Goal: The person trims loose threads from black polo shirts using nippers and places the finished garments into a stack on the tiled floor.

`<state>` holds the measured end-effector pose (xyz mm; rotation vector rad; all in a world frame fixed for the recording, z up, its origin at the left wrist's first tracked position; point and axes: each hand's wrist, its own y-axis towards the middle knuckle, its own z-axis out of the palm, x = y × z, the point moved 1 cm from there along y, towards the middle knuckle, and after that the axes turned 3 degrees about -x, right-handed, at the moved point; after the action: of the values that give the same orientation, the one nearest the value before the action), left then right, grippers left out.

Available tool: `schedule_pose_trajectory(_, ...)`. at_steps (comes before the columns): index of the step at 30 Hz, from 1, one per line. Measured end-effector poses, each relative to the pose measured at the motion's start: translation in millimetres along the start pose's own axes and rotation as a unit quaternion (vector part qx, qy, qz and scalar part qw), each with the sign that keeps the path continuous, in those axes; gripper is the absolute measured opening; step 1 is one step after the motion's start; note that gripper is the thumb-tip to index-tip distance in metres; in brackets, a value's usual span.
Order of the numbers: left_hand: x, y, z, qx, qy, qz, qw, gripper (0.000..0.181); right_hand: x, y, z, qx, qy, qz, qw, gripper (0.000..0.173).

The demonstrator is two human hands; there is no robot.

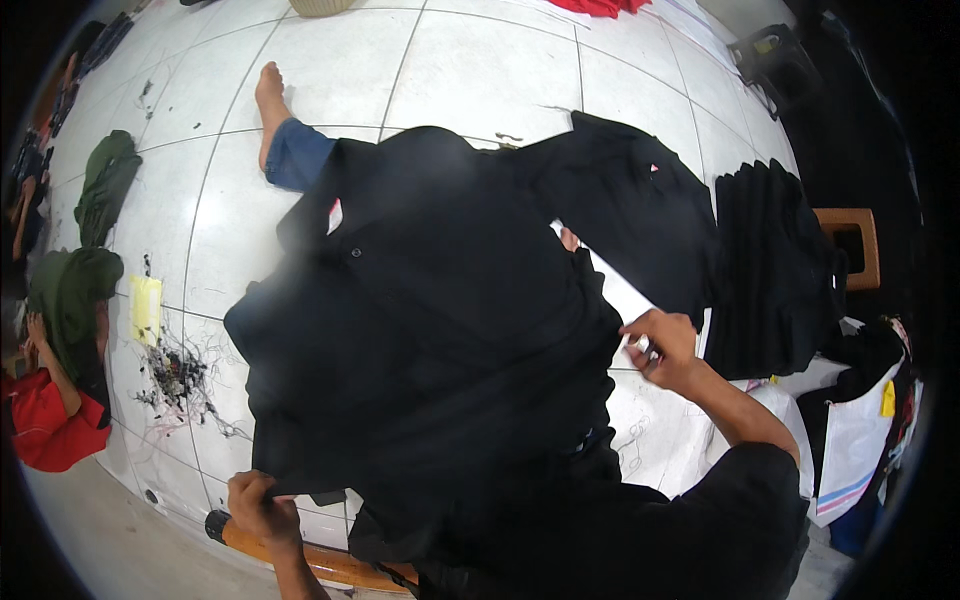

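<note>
A black garment (pixel 435 315) with a button and a small pale label near its collar lies spread over my lap and legs. At its lower left corner, my left hand (pixel 262 506) pinches the edge of the cloth between thumb and fingers. Beside its right edge, my right hand (pixel 664 349) is closed around a small shiny metal tool (pixel 643 345), perhaps thread snips; blur and the fingers hide most of it. Whether that hand touches the cloth I cannot tell. One bare foot (pixel 271 90) and a jeans leg (pixel 296 154) stick out beyond the garment.
Another black garment (pixel 630 202) lies to the right, near a stack of folded black garments (pixel 769 277). A white sack (pixel 855 450) stands at lower right. Thread scraps (pixel 176 375) and yellow paper (pixel 145 307) lie on the tiles (pixel 322 67). A person in red (pixel 56 420) sits at far left.
</note>
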<state>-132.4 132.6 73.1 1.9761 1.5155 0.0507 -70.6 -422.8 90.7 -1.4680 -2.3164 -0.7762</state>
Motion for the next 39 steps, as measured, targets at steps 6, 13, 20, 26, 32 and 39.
schedule_pose_trajectory(6, -11.8, 24.0, 6.4, -0.097, -0.067, -0.153, 0.981, 0.047, 11.9, -21.9, 11.3, 0.050, -0.100, -0.173, 0.978, 0.039)
schedule_pose_trajectory(13, -8.5, 23.0, 16.2, -0.170, -0.089, -0.115, 0.975, 0.048, 18.3, 8.4, 17.8, 0.143, 0.221, 0.175, 0.949, 0.009)
schedule_pose_trajectory(20, -4.5, 12.1, 9.3, -0.147, -0.036, -0.055, 0.987, 0.051, 11.1, 44.0, 1.5, 0.383, 0.261, 0.195, 0.864, 0.026)
schedule_pose_trajectory(26, -5.5, 12.8, 6.6, -0.142, -0.020, -0.034, 0.989, 0.047, 45.9, 58.7, 0.0, 0.503, 0.045, 0.009, 0.863, 0.032)
schedule_pose_trajectory(32, -6.6, 25.9, 8.5, -0.169, -0.067, -0.150, 0.972, 0.044, 19.6, 61.2, -6.8, 0.155, 0.223, 0.190, 0.944, 0.014)
schedule_pose_trajectory(39, -11.1, 47.0, 16.1, -0.157, -0.069, -0.173, 0.970, 0.042, 18.2, 73.9, -12.6, 0.027, -0.065, -0.157, 0.985, 0.021)
